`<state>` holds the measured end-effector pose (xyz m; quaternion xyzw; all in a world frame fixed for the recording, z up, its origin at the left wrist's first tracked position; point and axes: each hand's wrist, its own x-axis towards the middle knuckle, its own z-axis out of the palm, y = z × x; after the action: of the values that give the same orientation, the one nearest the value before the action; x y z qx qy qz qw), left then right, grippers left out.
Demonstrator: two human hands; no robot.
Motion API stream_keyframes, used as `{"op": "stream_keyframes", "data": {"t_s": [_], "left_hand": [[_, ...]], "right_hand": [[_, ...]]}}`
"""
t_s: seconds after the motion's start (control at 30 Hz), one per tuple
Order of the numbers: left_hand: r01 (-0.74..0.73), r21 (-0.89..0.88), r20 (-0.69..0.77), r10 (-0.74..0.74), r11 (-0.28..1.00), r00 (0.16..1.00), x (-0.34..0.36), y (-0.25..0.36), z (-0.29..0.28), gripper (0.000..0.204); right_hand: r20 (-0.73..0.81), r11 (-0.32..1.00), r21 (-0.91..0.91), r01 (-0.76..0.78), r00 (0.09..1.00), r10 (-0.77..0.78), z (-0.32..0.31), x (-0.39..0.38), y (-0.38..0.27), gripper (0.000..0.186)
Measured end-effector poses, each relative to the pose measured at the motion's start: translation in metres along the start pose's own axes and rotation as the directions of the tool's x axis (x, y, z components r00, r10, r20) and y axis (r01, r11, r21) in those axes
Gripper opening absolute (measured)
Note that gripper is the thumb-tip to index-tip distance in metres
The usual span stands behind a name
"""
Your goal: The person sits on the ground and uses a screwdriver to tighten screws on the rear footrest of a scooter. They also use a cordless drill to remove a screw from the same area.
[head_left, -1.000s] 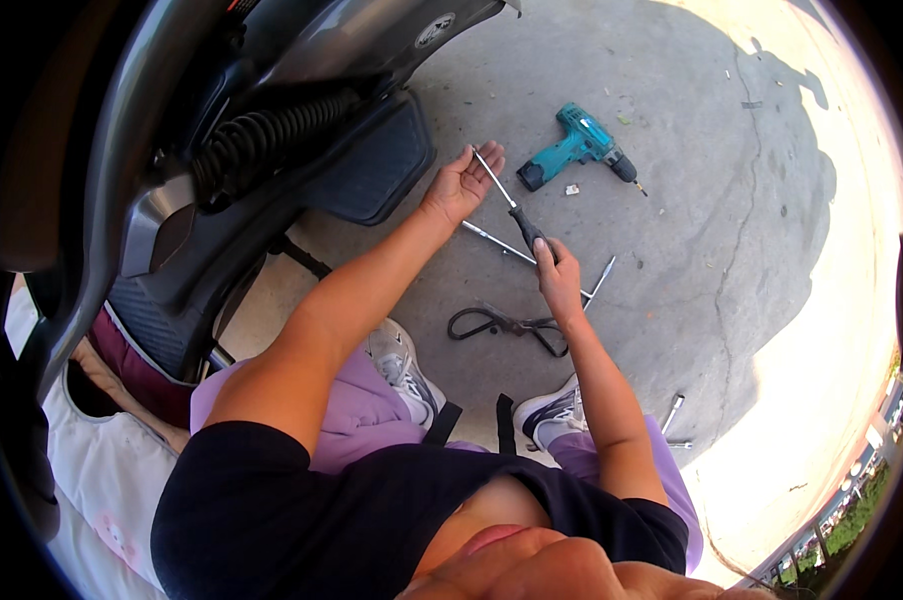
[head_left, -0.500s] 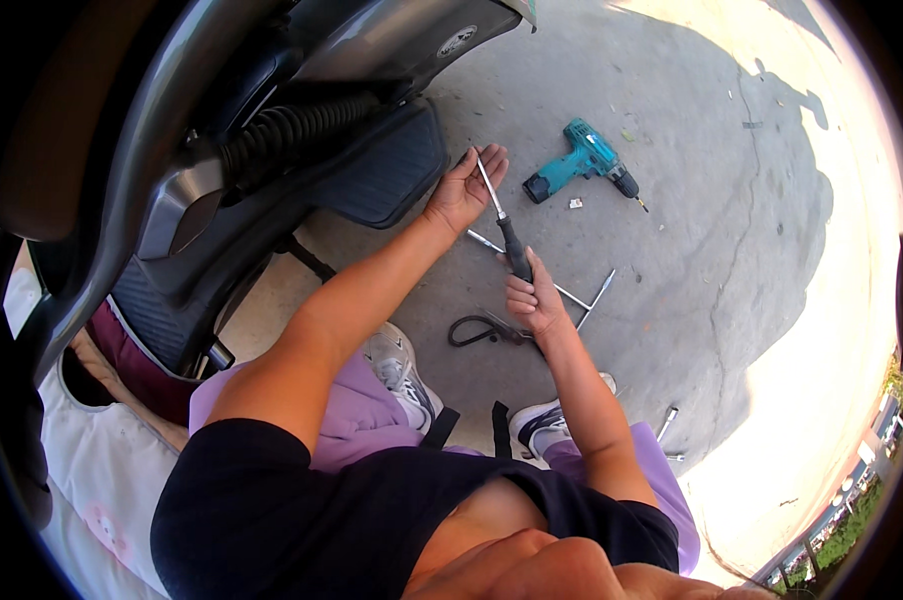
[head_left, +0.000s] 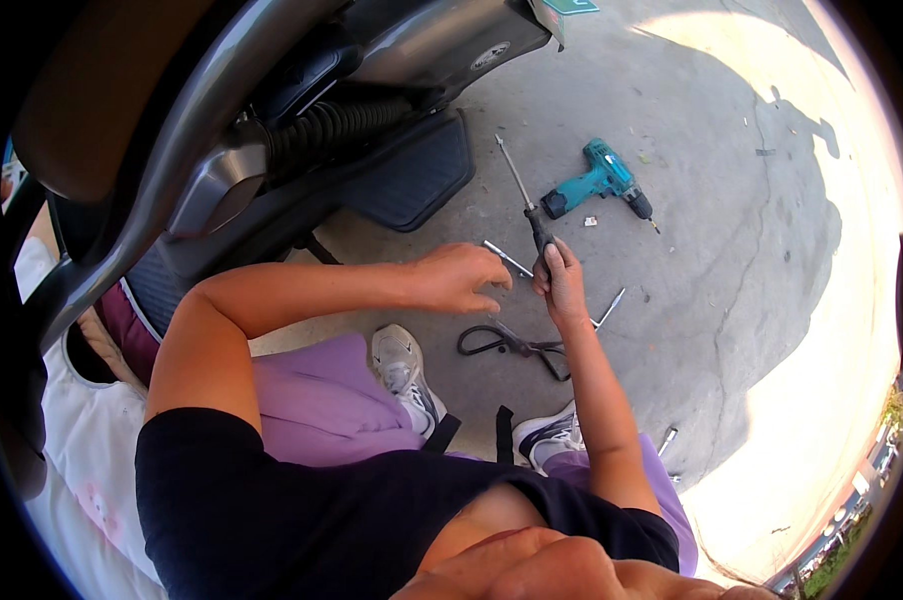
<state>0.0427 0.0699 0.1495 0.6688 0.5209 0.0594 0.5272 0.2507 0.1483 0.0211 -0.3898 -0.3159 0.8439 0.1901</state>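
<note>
My right hand [head_left: 562, 275] grips the dark handle of a screwdriver [head_left: 515, 170], its metal shaft pointing up and away. Just left of it hangs my left hand [head_left: 472, 275], fingers curved and apart, holding nothing. A silver metal bar tool [head_left: 505, 256] lies on the ground behind both hands, with another rod [head_left: 610, 306] showing right of my right wrist. Black-handled shears [head_left: 482, 342] rest below my hands, partly hidden by my right forearm. The teal cordless drill [head_left: 587, 185] lies on the concrete right of the screwdriver.
A dark scooter with a coiled spring [head_left: 337, 130] and black footboard [head_left: 417, 170] fills the upper left. A white padded cover [head_left: 82, 460] is at lower left. A small pale piece [head_left: 591, 221] lies below the drill; more silver tools [head_left: 670, 438] lie by my right leg.
My left hand has left the screwdriver tip and moved down toward my right hand. The screwdriver has shifted slightly right. The scooter and drill appear a little lower and farther right in view.
</note>
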Motion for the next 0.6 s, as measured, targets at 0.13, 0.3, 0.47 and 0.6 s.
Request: {"op": "stream_keyframes", "data": {"t_s": [0.13,0.3,0.47,0.6], "left_hand": [[0.245,0.418,-0.703,0.141,0.875,0.697,-0.028,0.003,-0.066,0.043],[0.39,0.377,-0.823,0.11,0.84,0.558,-0.023,-0.021,-0.066,0.035],[0.303,0.321,-0.741,0.039,0.897,0.671,-0.034,-0.003,-0.065,0.015],[0.253,0.288,-0.755,0.056,0.924,0.654,-0.038,-0.005,-0.062,0.01]], "right_hand": [[0.031,0.999,-0.03,0.018,0.999,-0.017,0.016,0.012,-0.004,0.041],[-0.014,1.0,0.0,0.022,1.0,-0.022,0.031,0.027,-0.001,0.041],[-0.019,0.995,-0.075,0.063,0.998,-0.064,0.033,0.035,-0.002,0.04],[-0.007,0.982,-0.169,0.079,0.997,-0.082,0.046,0.034,-0.007,0.041]]}}
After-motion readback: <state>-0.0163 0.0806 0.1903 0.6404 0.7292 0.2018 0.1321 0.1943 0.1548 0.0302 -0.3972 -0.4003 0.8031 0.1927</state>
